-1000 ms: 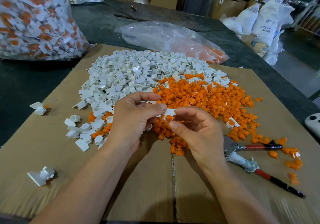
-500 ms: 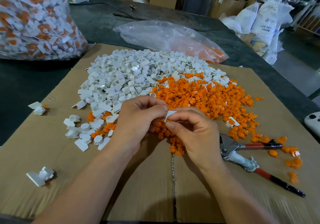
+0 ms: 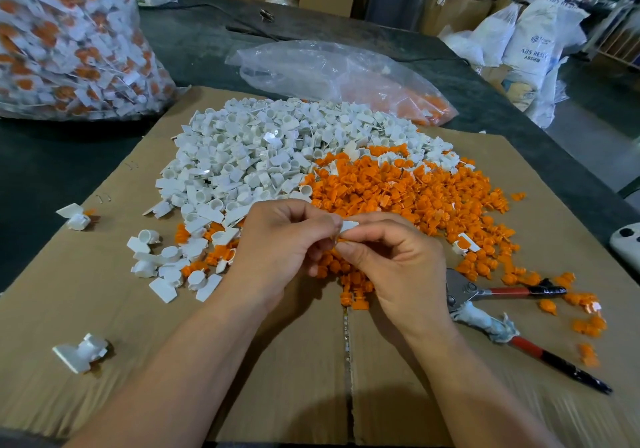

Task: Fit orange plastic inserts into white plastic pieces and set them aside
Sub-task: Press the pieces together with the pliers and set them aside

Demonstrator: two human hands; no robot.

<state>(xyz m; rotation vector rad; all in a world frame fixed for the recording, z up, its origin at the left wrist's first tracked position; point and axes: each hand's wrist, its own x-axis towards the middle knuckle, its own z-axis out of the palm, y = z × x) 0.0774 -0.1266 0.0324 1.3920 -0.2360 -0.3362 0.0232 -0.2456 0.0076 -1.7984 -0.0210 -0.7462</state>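
My left hand (image 3: 280, 250) and my right hand (image 3: 398, 264) meet over the near edge of the piles and pinch one white plastic piece (image 3: 348, 226) between their fingertips. Only its flat white tab shows; a sliver of orange peeks beneath it. Behind the hands lies a big heap of white pieces (image 3: 263, 156) and, to its right, a heap of orange inserts (image 3: 408, 191). All of it rests on a sheet of brown cardboard (image 3: 294, 371).
Red-handled pliers (image 3: 502, 312) lie right of my right hand. Loose white pieces (image 3: 81, 352) sit at the left. A bag of assembled pieces (image 3: 65, 39) stands far left; a clear bag (image 3: 332, 73) lies behind the heaps. A white device (image 3: 627, 243) sits at the right edge.
The hands have closed together over the white piece. The orange insert seen in its ring a second ago is now mostly hidden by my fingers.
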